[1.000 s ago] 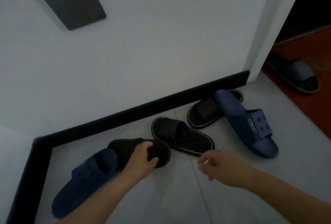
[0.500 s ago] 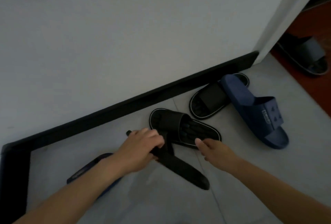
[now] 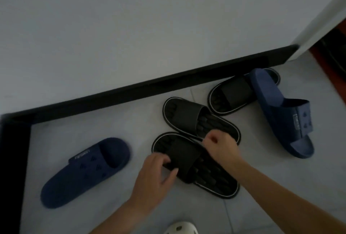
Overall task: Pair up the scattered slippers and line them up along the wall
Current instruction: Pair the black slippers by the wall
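Three black slippers with white trim lie on the pale floor by the wall. My left hand (image 3: pixel 157 173) pinches the strap of the near black slipper (image 3: pixel 211 179), which lies sole down. My right hand (image 3: pixel 221 145) curls over the heel rim of the middle black slipper (image 3: pixel 185 114), right beside the near one. The far black slipper (image 3: pixel 234 93) lies against the baseboard, its heel under the right navy slipper (image 3: pixel 277 114). The left navy slipper (image 3: pixel 84 173) lies alone near the corner.
A black baseboard (image 3: pixel 131 93) runs along the white wall and turns at the left corner. A red floor (image 3: pixel 329 69) starts past the wall's right end. A white shoe toe (image 3: pixel 179 229) shows at the bottom edge.
My left hand has turned the near black slipper from sole up to sole down and set it beside the middle one. My right hand has reached the middle slipper's heel. The left navy slipper is uncovered.
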{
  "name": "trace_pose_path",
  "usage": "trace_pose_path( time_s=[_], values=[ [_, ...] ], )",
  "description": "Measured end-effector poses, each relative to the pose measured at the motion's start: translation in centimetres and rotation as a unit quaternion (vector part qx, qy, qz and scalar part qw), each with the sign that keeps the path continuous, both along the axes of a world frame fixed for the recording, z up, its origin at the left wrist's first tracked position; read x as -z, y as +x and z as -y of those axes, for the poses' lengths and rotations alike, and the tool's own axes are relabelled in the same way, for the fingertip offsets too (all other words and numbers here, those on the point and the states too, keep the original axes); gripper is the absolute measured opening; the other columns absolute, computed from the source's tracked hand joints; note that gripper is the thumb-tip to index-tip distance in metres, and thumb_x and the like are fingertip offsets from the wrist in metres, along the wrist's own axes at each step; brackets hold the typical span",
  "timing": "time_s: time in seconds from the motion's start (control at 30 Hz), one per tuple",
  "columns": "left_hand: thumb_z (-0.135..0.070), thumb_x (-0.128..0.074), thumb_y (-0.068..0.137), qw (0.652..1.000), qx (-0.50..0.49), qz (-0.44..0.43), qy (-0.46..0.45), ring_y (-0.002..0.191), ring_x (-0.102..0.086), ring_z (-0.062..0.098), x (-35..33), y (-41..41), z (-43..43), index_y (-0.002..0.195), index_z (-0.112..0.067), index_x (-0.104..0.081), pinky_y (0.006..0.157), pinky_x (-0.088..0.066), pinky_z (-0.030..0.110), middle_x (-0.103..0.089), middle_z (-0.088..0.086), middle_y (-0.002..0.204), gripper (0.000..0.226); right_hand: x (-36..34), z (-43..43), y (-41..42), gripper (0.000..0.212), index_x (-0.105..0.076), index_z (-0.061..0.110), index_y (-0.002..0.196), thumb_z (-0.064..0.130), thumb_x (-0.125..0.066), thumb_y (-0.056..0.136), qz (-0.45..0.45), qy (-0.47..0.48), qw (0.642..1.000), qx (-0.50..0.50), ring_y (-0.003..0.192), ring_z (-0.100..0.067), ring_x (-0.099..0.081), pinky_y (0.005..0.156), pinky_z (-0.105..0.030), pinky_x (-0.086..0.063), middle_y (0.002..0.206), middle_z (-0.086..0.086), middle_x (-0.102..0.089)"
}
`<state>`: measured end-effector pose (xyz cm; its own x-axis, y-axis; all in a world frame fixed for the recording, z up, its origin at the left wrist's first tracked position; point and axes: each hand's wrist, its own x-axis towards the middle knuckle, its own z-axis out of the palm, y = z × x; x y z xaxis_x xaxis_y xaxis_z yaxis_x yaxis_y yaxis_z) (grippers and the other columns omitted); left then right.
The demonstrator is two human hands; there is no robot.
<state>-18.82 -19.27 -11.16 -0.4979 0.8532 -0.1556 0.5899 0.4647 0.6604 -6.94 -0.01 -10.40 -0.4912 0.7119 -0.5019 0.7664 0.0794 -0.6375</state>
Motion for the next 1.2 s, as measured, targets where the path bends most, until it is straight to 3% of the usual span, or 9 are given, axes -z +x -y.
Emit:
trace_pose_path(
  time_s=[0.07,0.17,0.27,0.4,0.67,0.8,0.93,1.07,1.2],
  values=[
    [-0.066,-0.055,0.069,0.995,-0.073,0.06,-0.043,0.112,-0.044,0.003,0.1,0.3,-1.9,0.122,-0.026,-0.045,0.09,-0.037,0.013,-0.047,-0.012,0.118,0.067,-0.1,-1.1,-1.9,0.013,-0.061,0.018,0.084,0.03,-0.063,0.082,-0.027,0.007,1.0,-0.012,0.068,-0.012,-0.057,0.06,-0.023,-0.04,0.074,0.004,-0.061],
    [-0.07,-0.059,0.059,0.985,-0.018,0.042,-0.164,0.133,-0.035,0.014,0.6,1.1,-3.9,0.145,-0.022,-0.02,0.105,-0.034,0.026,-0.033,-0.002,0.146,0.106,0.3,-1.3,-4.2,0.024,-0.057,0.013,0.08,0.035,-0.066,0.082,-0.018,0.0,0.998,-0.066,0.072,-0.017,-0.056,0.065,-0.026,-0.04,0.076,-0.003,-0.059],
    [-0.06,-0.064,0.063,0.98,-0.033,0.018,-0.196,0.13,-0.04,0.019,1.1,1.3,-4.1,0.147,-0.023,-0.015,0.103,-0.038,0.03,-0.031,0.002,0.147,0.104,0.1,-1.8,-4.2,0.033,-0.045,0.019,0.059,0.027,-0.062,0.087,-0.003,0.039,0.998,-0.054,0.053,-0.009,-0.048,0.052,-0.021,-0.036,0.056,0.003,-0.05],
    [-0.053,-0.07,0.063,0.974,-0.122,0.029,-0.191,0.128,-0.042,0.025,1.1,-0.4,-2.9,0.145,-0.021,-0.017,0.1,-0.042,0.035,-0.028,0.007,0.146,0.103,-2.6,-3.5,-0.9,0.037,-0.041,0.023,0.057,0.026,-0.06,0.088,-0.031,0.105,0.992,-0.054,0.047,-0.004,-0.041,0.046,-0.016,-0.027,0.051,0.007,-0.045],
    [-0.052,-0.074,0.065,0.951,-0.256,0.061,-0.161,0.131,-0.038,0.032,0.8,-6.8,-7.0,0.143,-0.014,-0.026,0.108,-0.036,0.043,-0.035,0.015,0.145,0.1,-7.6,-2.9,8.7,0.034,-0.046,0.03,0.055,0.03,-0.065,0.084,0.021,0.027,0.979,-0.2,0.058,0.009,-0.053,0.052,-0.012,-0.039,0.052,0.014,-0.053],
    [-0.054,-0.074,0.062,0.962,-0.21,0.082,-0.152,0.127,-0.043,0.03,0.9,-5.8,-9.9,0.141,-0.013,-0.03,0.106,-0.04,0.04,-0.041,0.013,0.141,0.099,-6.0,1.5,9.2,0.019,-0.055,0.026,0.069,0.034,-0.061,0.086,-0.001,0.025,0.945,-0.326,0.065,0.002,-0.048,0.062,-0.008,-0.032,0.073,0.015,-0.047],
    [-0.057,-0.072,0.062,0.963,-0.183,0.102,-0.169,0.131,-0.039,0.027,1.5,-4.4,-8.8,0.145,-0.023,-0.021,0.103,-0.037,0.039,-0.034,0.009,0.146,0.103,-2.6,6.0,5.0,0.023,-0.06,0.011,0.082,0.032,-0.054,0.09,-0.037,0.034,0.944,-0.326,0.083,-0.019,-0.057,0.068,-0.02,-0.035,0.088,-0.005,-0.058],
    [-0.058,-0.07,0.063,0.978,-0.023,0.074,-0.192,0.134,-0.037,0.024,0.6,-4.5,-8.5,0.146,-0.029,-0.02,0.105,-0.035,0.036,-0.029,0.006,0.149,0.101,-0.5,9.5,0.4,0.025,-0.06,0.006,0.086,0.028,-0.051,0.092,-0.044,0.022,0.947,-0.318,0.09,-0.025,-0.056,0.075,-0.03,-0.041,0.095,-0.012,-0.059],
    [-0.056,-0.056,0.082,0.99,-0.017,0.063,-0.128,0.131,-0.04,0.02,-1.0,-5.1,-8.9,0.142,-0.024,-0.036,0.104,-0.033,0.03,-0.039,0.007,0.144,0.07,-0.3,9.3,-0.2,0.026,-0.064,0.011,0.102,0.031,-0.051,0.092,-0.021,0.004,0.943,-0.333,0.093,-0.024,-0.06,0.081,-0.031,-0.047,0.103,-0.011,-0.062]
  ],
)
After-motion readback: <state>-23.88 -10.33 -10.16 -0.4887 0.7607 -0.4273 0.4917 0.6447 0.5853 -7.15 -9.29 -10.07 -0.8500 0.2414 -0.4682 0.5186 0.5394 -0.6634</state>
